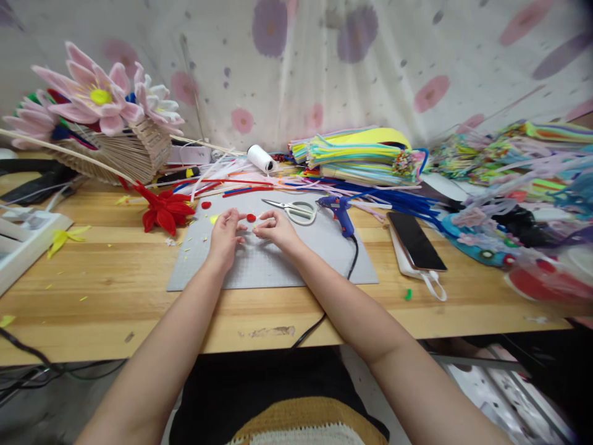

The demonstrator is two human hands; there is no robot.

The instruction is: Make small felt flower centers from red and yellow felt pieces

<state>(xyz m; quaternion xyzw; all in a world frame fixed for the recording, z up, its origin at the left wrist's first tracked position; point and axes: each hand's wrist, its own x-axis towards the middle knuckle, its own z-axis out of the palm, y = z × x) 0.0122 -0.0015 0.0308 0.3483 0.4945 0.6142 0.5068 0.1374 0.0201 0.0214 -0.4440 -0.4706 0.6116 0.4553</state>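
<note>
Over the grey cutting mat, my left hand [226,233] has its fingers curled, with the fingertips at the edge of a small round red piece [251,217]. My right hand [276,230] faces it from the other side, thumb and fingertips pinched together; anything between them is too small to make out. Another red piece [206,205] lies at the mat's upper left, and a yellow bit [214,219] shows beside my left hand. Scissors [296,211] lie just beyond my right hand. A blue glue gun [340,213] rests to their right, its black cord running toward the table's front edge.
A red fuzzy flower [164,210] lies left of the cutting mat [278,272]. Pink flowers in a wooden-stick basket [152,145] stand behind it. Bundled pipe cleaners [361,154] and a white spool [260,159] fill the back. A phone [417,241] lies at right.
</note>
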